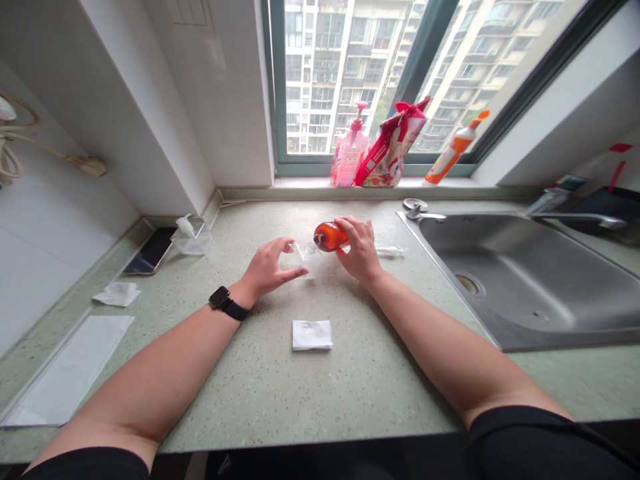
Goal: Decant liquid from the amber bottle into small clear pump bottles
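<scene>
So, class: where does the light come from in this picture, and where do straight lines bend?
Head view: daylight enters through the window, brightening the counter; wide-lens distortion bows the window frame and sink edges; the orange bottle shows a small glare spot.

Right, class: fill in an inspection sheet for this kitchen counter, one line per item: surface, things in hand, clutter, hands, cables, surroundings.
Surface: speckled green counter, a steel sink set in on the right.
Things in hand: amber bottle tipped sideways, mouth toward a small clear cup.
Clutter: folded tissue, crumpled tissue, paper sheet, phone, clear glass dish.
Hands: right hand grips the bottle; left hand steadies the cup.
Cables: beige cord on the left wall.
Surroundings: windowsill with pink pump bottle, red pouch, orange-capped bottle.
</scene>
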A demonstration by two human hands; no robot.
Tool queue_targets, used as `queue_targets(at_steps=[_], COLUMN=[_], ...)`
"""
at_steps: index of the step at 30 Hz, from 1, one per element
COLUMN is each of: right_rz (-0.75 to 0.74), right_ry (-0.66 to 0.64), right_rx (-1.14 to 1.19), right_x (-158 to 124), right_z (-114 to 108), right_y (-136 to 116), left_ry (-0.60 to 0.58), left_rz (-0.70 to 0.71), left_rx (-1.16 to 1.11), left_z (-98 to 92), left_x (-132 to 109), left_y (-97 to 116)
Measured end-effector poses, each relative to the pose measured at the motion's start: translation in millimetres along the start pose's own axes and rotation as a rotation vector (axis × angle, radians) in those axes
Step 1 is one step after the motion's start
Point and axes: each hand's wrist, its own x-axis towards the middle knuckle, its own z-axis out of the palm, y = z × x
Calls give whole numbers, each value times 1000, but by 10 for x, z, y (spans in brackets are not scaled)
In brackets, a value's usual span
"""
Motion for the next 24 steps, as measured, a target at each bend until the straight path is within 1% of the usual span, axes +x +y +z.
queue_targets(at_steps=[6, 24], right_rz=[-36, -24], right_ry=[43, 24], right_rx=[-37, -45], right_x=[4, 9], right_z=[-21, -56], right_y=[-18, -28], left_ry=[-11, 3], left_rz=[-2, 30], left_rx=[5, 27], left_z=[-10, 20], left_x=[-6, -8], left_y=[14, -14])
